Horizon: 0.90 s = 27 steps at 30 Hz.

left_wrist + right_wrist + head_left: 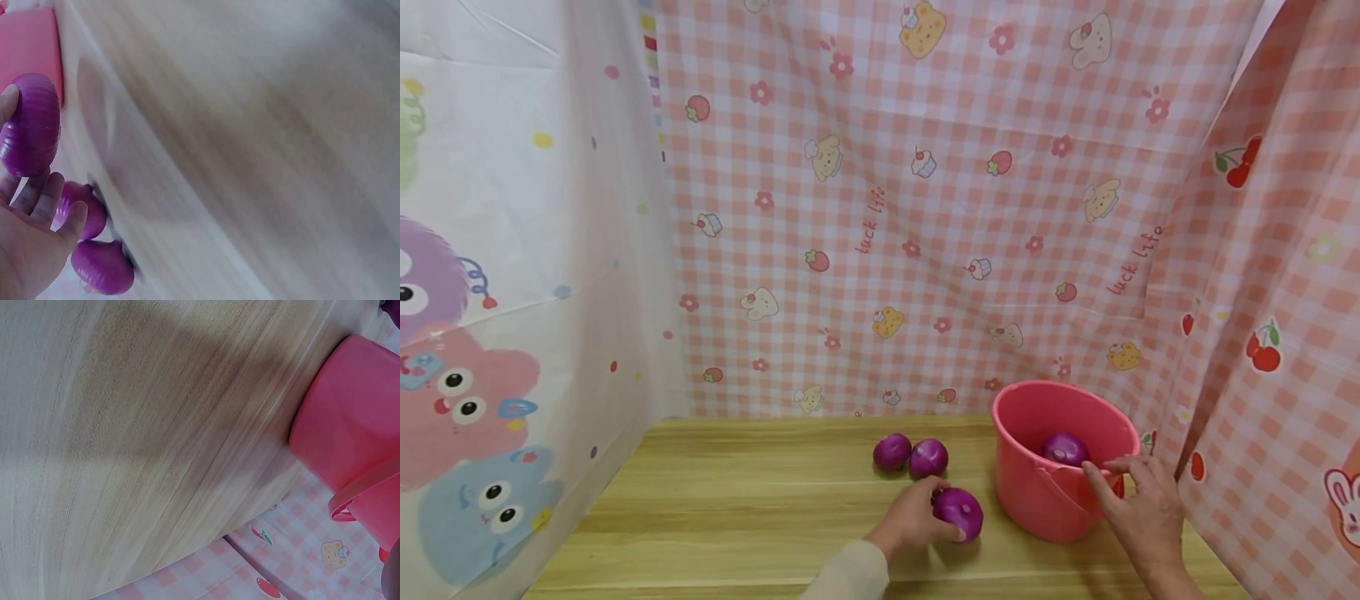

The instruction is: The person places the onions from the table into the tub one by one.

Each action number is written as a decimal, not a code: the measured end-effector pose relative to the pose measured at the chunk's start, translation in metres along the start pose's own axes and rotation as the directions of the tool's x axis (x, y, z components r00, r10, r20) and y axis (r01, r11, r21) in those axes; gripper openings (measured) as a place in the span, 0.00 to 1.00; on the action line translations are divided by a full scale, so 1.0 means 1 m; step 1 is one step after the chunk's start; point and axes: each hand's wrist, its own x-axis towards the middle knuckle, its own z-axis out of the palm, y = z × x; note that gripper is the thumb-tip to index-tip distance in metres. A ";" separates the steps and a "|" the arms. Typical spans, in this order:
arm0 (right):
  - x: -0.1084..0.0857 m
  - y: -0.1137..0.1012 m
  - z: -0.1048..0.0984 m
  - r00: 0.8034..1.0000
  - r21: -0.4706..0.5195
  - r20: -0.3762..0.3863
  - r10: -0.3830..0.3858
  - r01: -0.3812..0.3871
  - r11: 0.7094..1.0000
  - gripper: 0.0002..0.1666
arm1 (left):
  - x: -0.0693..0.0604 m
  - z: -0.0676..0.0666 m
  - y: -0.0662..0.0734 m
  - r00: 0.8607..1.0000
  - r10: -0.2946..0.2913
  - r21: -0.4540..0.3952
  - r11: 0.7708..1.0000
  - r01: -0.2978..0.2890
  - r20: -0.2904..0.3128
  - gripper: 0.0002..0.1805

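My left hand point(916, 518) grips a purple onion point(958, 514) between thumb and fingers, left of the pink bucket point(1037, 500). In the left wrist view that onion point(31, 128) shows its ridged side, with the thumb on one face and fingertips at the other. My right hand point(1142, 508) holds the near right part of the bucket's rim with thumb and fingers; the right wrist view shows only a blurred bit of it at the edge. One onion point(1064, 449) lies inside the bucket. Two more onions, a left one point(892, 453) and a right one point(928, 459), sit side by side behind my left hand.
The wooden tabletop point(737, 508) stretches left of the onions. A pink checked curtain point(865, 250) hangs behind it and along the right, close to the bucket. A white printed sheet point(587, 250) borders the left side. The bucket's handle point(369, 484) hangs against its outer wall.
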 end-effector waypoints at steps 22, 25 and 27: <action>-0.001 0.002 0.001 0.999 0.019 -0.025 -0.027 0.027 0.999 0.16 | 0.015 -0.043 0.032 0.992 0.046 -0.045 0.998 -0.052 -0.116 0.38; -0.002 0.003 0.002 0.999 0.021 -0.029 -0.032 0.033 0.999 0.16 | 0.018 -0.049 0.038 0.993 0.030 -0.070 0.997 -0.038 -0.117 0.39; -0.002 0.003 0.002 0.999 0.025 -0.031 -0.037 0.038 0.999 0.16 | 0.019 -0.052 0.043 0.993 0.020 -0.081 0.996 -0.029 -0.114 0.39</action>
